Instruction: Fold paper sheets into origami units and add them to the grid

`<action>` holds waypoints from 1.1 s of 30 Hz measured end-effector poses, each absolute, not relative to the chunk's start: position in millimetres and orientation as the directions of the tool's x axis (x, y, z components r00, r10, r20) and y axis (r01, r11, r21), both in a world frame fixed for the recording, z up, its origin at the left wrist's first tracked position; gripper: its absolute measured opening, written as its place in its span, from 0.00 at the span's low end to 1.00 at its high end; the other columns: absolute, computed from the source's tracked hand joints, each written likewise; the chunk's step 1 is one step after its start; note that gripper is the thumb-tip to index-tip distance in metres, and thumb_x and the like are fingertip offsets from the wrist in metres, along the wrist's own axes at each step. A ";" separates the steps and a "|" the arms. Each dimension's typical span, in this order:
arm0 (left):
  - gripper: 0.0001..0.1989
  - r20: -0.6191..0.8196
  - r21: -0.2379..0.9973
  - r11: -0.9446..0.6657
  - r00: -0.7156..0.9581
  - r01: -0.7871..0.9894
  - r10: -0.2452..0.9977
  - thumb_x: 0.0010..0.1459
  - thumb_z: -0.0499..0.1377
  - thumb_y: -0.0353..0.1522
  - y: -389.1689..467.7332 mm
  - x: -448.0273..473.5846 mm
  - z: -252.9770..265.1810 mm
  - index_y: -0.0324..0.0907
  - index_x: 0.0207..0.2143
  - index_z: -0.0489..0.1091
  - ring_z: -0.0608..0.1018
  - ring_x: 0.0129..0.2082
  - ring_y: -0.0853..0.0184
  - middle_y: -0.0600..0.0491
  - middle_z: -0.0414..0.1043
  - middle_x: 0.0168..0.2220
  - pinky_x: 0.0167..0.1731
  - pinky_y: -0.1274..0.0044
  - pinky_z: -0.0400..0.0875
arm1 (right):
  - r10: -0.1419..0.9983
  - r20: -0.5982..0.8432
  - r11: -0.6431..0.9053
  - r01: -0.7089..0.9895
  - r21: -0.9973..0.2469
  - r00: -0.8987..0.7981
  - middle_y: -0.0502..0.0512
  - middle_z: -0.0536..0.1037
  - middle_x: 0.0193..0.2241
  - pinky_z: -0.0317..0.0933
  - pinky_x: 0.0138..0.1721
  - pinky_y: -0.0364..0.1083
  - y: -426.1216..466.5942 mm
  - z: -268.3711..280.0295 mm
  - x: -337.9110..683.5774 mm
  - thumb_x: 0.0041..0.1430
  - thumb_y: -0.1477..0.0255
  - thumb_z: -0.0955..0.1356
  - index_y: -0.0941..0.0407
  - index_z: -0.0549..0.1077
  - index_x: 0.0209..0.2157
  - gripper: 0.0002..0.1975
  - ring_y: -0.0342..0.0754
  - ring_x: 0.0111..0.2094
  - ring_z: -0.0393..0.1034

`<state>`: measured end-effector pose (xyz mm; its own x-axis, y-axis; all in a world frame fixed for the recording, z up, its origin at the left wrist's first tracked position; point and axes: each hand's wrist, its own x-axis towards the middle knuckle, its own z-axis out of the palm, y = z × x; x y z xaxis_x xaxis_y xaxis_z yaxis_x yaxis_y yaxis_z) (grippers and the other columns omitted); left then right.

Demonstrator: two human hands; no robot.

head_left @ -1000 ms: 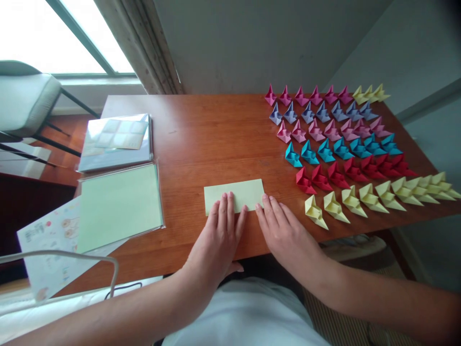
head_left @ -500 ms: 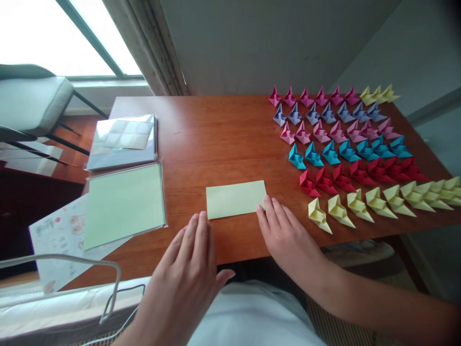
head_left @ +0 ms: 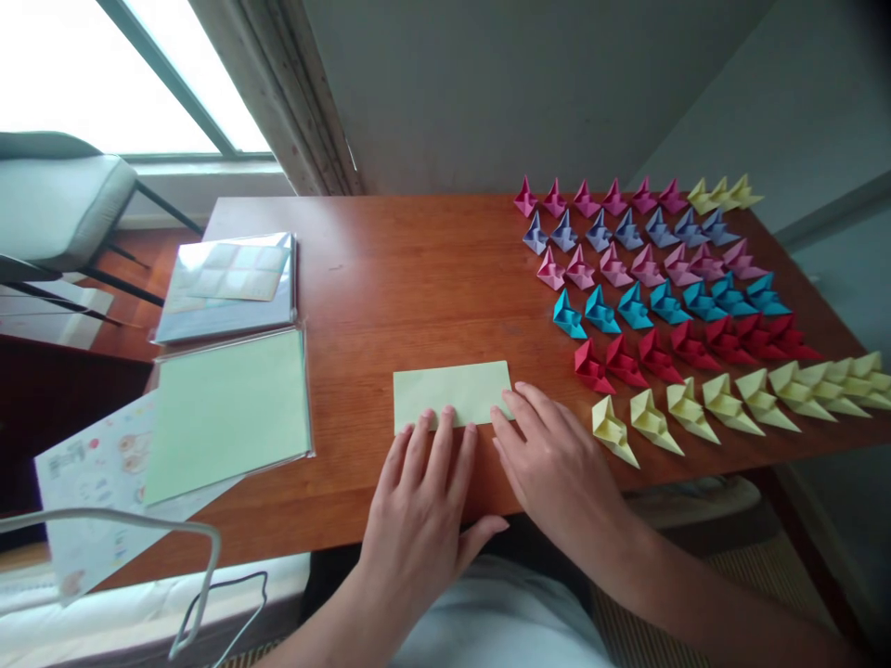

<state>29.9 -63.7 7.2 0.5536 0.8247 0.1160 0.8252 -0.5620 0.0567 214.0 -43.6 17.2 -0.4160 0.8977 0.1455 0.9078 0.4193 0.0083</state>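
Observation:
A folded pale green sheet of paper (head_left: 452, 390) lies flat on the brown table in front of me, its long side running left to right. My left hand (head_left: 424, 501) is open, fingers spread, the fingertips resting along the paper's near edge. At the paper's right end, my right hand (head_left: 549, 450) lies open and flat, its fingertips touching the near right corner. Neither hand grasps anything. Rows of folded paper shapes stand to the right; a pale yellow one (head_left: 613, 434) is nearest my right hand.
On the left lie a pack of pale green paper (head_left: 229, 408), a glossy pack (head_left: 226, 288) behind it, and a printed sheet (head_left: 90, 492) underneath. A white cable (head_left: 153, 524) crosses the lower left. Red (head_left: 591, 366) and blue (head_left: 569, 317) folded shapes fill the right side.
My left hand has moved right and its fingers have spread onto the paper's near edge. My right hand stays at the right end. The view has shifted slightly.

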 end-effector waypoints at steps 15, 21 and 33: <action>0.36 0.139 0.047 -0.525 0.515 0.850 0.846 0.66 0.51 0.48 -61.9 3.5 9.5 0.28 0.64 0.62 0.66 0.65 0.51 0.38 0.61 0.67 0.65 0.63 0.54 | 0.864 0.165 0.484 0.875 -0.008 -0.476 0.68 0.69 0.62 0.65 0.56 0.58 -55.9 8.2 203.6 0.67 0.77 0.65 0.52 0.69 0.62 0.23 0.62 0.61 0.64; 0.37 0.139 0.040 -0.540 0.530 0.841 0.836 0.65 0.52 0.49 -62.7 -2.2 6.4 0.28 0.65 0.60 0.64 0.66 0.50 0.39 0.59 0.67 0.66 0.62 0.53 | 0.877 0.154 0.461 0.887 -0.008 -0.454 0.67 0.70 0.61 0.65 0.56 0.58 -60.4 9.3 208.5 0.67 0.78 0.63 0.54 0.72 0.59 0.21 0.62 0.60 0.65; 0.37 0.151 0.088 -0.529 0.514 0.844 0.845 0.65 0.53 0.47 -61.9 -2.7 5.0 0.30 0.67 0.57 0.64 0.66 0.50 0.39 0.58 0.68 0.67 0.60 0.51 | 0.886 0.190 0.422 0.905 0.050 -0.423 0.67 0.72 0.59 0.67 0.55 0.55 -68.1 4.3 229.0 0.64 0.84 0.63 0.70 0.72 0.57 0.20 0.59 0.57 0.68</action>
<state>-2.7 -61.9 5.0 0.5135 0.8447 0.1511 0.8441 -0.5289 0.0881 229.0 -68.1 4.3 -0.4233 0.8859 0.1897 0.9053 0.4218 0.0500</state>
